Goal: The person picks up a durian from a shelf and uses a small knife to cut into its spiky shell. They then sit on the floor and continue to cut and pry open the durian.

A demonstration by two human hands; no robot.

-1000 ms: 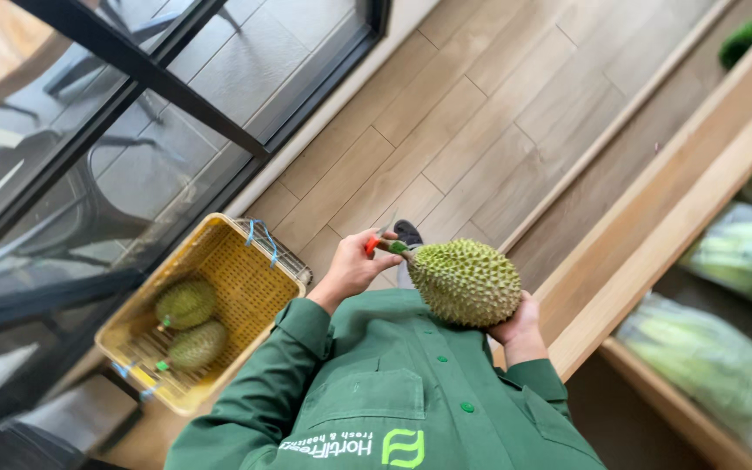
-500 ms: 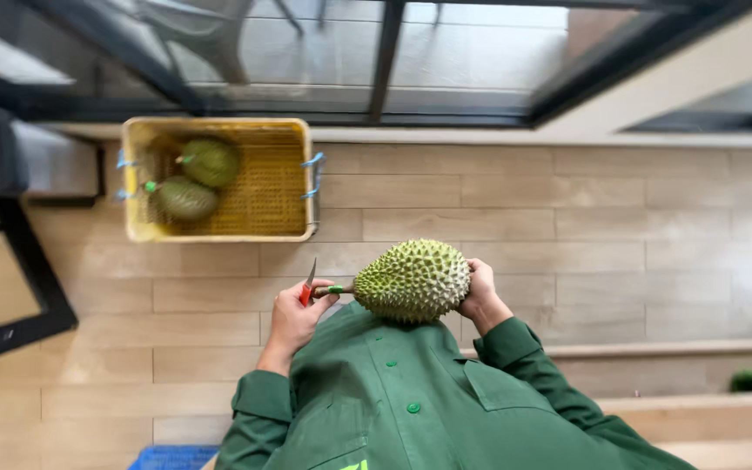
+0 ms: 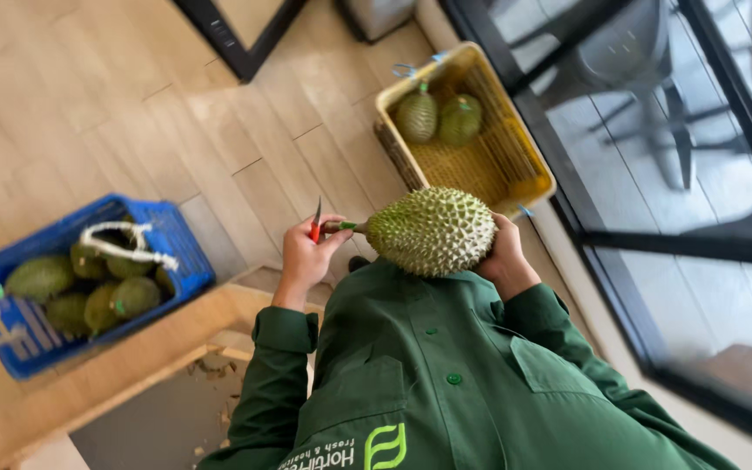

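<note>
Left hand gripping small red-handled knife at durian stem, 9 o'clock; right hand cupping durian at 3 o'clock.

Spiky green durian, lying sideways, small red-handled knife at stem

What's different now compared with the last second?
Mostly the view swung: the yellow basket now sits upper right, and a blue crate of durians has come into sight at left. Unchanged: left hand grips the knife at the stem, right hand supports the durian.
</note>
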